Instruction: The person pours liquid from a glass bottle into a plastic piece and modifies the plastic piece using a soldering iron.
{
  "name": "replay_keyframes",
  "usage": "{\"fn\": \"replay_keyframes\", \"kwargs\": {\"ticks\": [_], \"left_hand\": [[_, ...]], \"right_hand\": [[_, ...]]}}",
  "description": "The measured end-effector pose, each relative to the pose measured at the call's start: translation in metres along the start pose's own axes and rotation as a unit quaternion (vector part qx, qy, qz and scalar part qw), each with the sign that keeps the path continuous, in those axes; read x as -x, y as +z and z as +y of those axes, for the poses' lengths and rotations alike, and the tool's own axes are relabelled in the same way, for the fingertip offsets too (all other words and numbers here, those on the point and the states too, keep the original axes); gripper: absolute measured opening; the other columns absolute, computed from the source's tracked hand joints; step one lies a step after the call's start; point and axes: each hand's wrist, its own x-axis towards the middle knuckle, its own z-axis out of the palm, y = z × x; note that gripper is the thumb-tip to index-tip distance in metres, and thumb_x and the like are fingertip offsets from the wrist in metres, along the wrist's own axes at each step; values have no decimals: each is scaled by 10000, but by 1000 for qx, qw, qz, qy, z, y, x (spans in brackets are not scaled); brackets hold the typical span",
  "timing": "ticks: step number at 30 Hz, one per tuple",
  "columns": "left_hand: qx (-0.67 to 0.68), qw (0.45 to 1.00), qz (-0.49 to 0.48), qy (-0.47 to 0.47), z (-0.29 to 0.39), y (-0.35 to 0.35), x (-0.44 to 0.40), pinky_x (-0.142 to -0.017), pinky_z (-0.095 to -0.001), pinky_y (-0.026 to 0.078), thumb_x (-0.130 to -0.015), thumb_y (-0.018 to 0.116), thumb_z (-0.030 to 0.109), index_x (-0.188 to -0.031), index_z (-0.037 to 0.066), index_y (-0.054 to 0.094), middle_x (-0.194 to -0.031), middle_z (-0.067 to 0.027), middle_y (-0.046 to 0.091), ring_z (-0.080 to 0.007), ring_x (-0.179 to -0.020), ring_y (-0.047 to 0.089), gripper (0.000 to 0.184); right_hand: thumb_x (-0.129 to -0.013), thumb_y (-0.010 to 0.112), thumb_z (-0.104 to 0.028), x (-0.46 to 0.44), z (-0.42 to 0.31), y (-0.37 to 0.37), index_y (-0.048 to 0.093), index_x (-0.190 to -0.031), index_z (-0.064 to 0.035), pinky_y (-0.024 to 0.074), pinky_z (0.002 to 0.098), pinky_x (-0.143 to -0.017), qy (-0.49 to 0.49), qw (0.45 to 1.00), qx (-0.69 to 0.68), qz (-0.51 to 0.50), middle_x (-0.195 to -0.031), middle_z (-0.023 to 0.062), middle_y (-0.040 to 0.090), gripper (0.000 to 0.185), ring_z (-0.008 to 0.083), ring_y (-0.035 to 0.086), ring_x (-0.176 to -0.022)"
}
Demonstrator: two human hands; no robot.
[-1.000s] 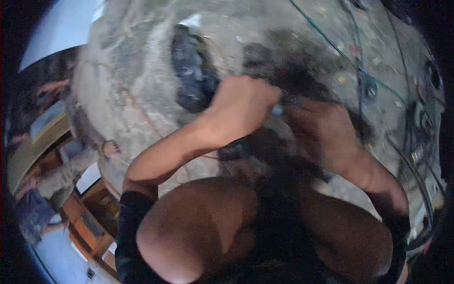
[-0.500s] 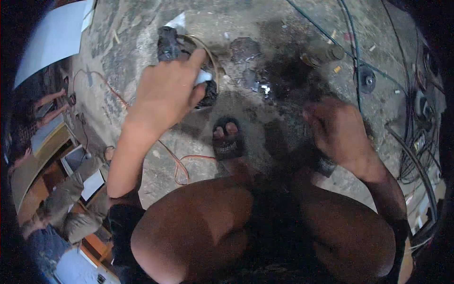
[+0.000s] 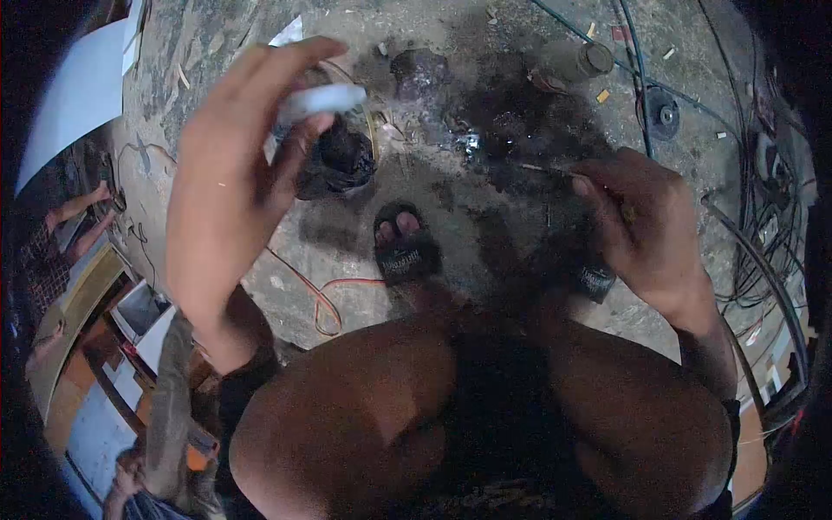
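Observation:
A small white object (image 3: 322, 100), blurred, is held between the thumb and fingers of my left hand (image 3: 230, 160). Behind that hand lies a crumpled black plastic bag (image 3: 348, 163) on the floor. My right hand (image 3: 646, 221) is closed in a pinch on a thin stick-like thing (image 3: 542, 168), which points left over a dark wet patch (image 3: 511, 113). Part of that thin thing is hard to make out against the dark floor.
A cylindrical can (image 3: 592, 59) lies beyond the wet patch. Green cables (image 3: 643, 104) and a round dark disc (image 3: 664, 114) are at the right. An orange cord (image 3: 322, 303) loops near my sandalled foot (image 3: 404, 247). Other people's limbs (image 3: 82, 208) and wooden furniture (image 3: 82, 381) are at the left.
My hands were together a second ago and are now apart. My left hand has risen further left with the white object. The thin thing now shows at my right fingertips.

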Motion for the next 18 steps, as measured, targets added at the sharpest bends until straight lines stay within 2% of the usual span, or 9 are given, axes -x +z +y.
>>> {"fn": "replay_keyframes", "kwargs": {"ticks": [1, 2, 5, 7, 10, 11, 14, 16, 18], "left_hand": [[1, 999, 42, 31, -4, 2, -1, -802, -298, 473, -793, 692, -19, -1144, 34, 645, -967, -130, 646, -249, -841, 608, 359], [7, 998, 65, 20, 0, 3, -2, -790, -295, 481, -792, 713, 13, -1069, 23, 681, -964, -113, 679, -214, -842, 629, 279], [41, 997, 67, 18, -2, 14, -3, -813, -295, 481, -805, 712, 25, -1047, 19, 687, -977, -115, 683, -214, -884, 638, 243], [52, 997, 61, 0, -7, 19, -2, -832, -296, 480, -817, 701, 21, -1053, 20, 688, -993, -118, 686, -213, -915, 642, 236], [60, 997, 54, 17, -19, 31, 0, -862, -297, 476, -837, 679, 14, -1089, 30, 684, -1022, -123, 686, -219, -954, 644, 252], [61, 996, 55, 31, -23, 38, 1, -871, -297, 475, -844, 670, 11, -1105, 35, 681, -1033, -124, 686, -222, -966, 644, 263], [169, 983, 68, -37, -25, 69, 5, -833, -374, 466, -835, 638, 2, -1126, 60, 663, -948, -144, 656, -326, -892, 610, 298], [161, 983, 68, -47, -22, 95, 11, -836, -384, 464, -838, 629, 0, -1146, 66, 656, -964, -143, 654, -328, -901, 602, 316], [168, 982, 66, -53, -20, 124, 18, -835, -389, 464, -836, 628, 0, -1150, 70, 656, -973, -142, 650, -328, -903, 595, 323]], "right_hand": [[-863, 647, -76, 1, 2, 1, 682, -923, 32, 407, 373, -561, -11, 1000, -9, 9, -691, 160, 559, 128, 290, 543, -596], [-863, 648, -77, 1, 2, 1, 681, -923, 32, 412, 374, -564, -9, 1000, -13, 9, -697, 163, 564, 129, 294, 548, -600], [-863, 651, -79, 1, -1, 0, 678, -924, 34, 426, 374, -574, -7, 1000, -10, 3, -712, 170, 576, 130, 306, 563, -614], [-865, 651, -80, 1, -1, 0, 675, -924, 36, 433, 375, -580, -6, 1000, 4, -3, -719, 173, 582, 132, 314, 574, -626], [-830, 662, -91, 1, 1, 3, 680, -889, -11, 484, 447, -647, 5, 1000, 10, 9, -773, 188, 611, 101, 396, 616, -738], [-841, 660, -86, 1, 1, 4, 678, -900, 2, 468, 424, -625, 4, 1000, 5, 11, -763, 182, 609, 108, 369, 606, -704], [-863, 658, -78, 2, 3, 11, 677, -923, 25, 435, 376, -578, 3, 1000, -7, 21, -742, 167, 604, 121, 311, 582, -632], [-863, 661, -82, 1, 10, 20, 679, -926, 19, 434, 373, -575, -9, 999, -9, 36, -744, 163, 603, 120, 304, 574, -621], [-862, 651, -117, 1, 8, 22, 686, -905, -16, 478, 424, -644, 23, 1000, 6, 21, -782, 167, 616, 115, 362, 609, -712]]}}
